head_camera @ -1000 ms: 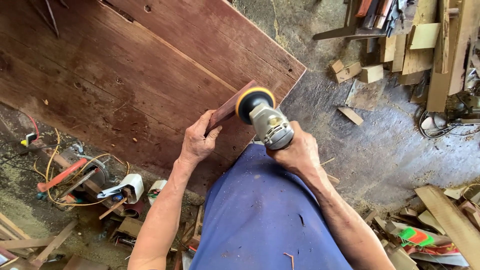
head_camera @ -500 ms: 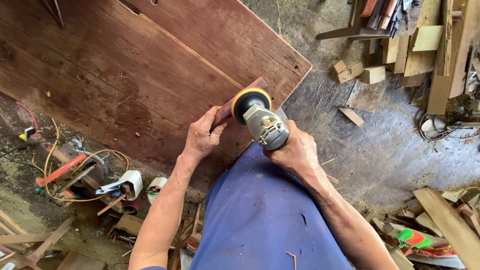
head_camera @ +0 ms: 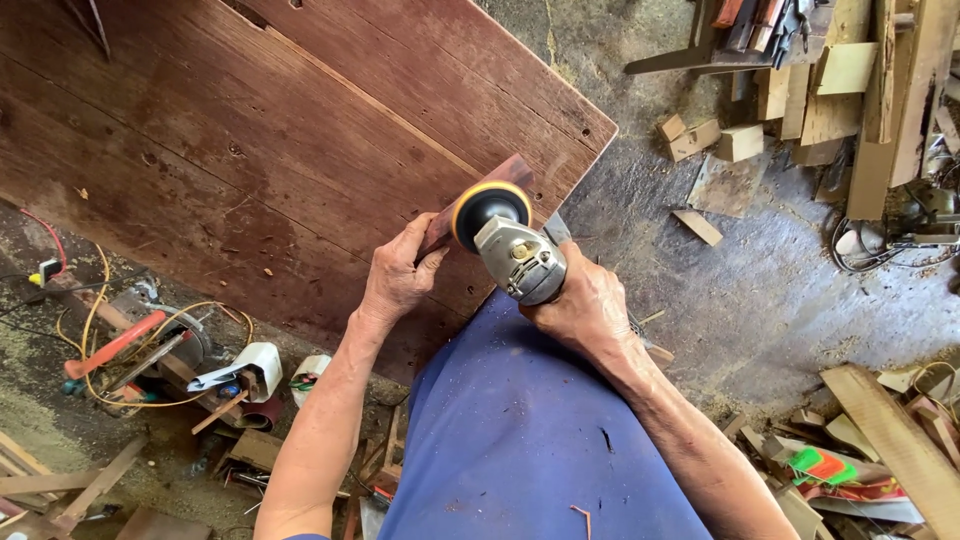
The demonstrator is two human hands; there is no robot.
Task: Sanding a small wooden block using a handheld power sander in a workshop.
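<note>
Rough grey concrete floor (head_camera: pixel 760 320), dusted with sawdust, fills the right half of my view, and a big dark reddish-brown wooden board (head_camera: pixel 250 150), scarred and pierced by small holes, slants across the upper left to a corner near centre top. Pale offcut wood blocks (head_camera: pixel 700 135) lie scattered on the floor at upper right, beside stacked light timber planks (head_camera: pixel 880 90) along the right edge. More plank ends (head_camera: pixel 890 430) and a green-and-orange scrap sit at lower right. At lower left I see a tangle of yellow and red cables (head_camera: pixel 100 330) over tools, and a white tape roll (head_camera: pixel 310 375) close to the board's lower edge.

Near the centre, my left hand (head_camera: pixel 400 280) is curled closed around a narrow reddish-brown wooden strip (head_camera: pixel 480 195), thumb and fingers pinching its lower end against the board. My right hand (head_camera: pixel 580 305) is wrapped tight around the body of a silver angle grinder with a black, yellow-rimmed sanding disc (head_camera: pixel 495 215); the disc sits against the strip's upper part, just beside my left fingers. A blue cloth garment (head_camera: pixel 530 450) covers the lower middle of the frame beneath both forearms.
</note>
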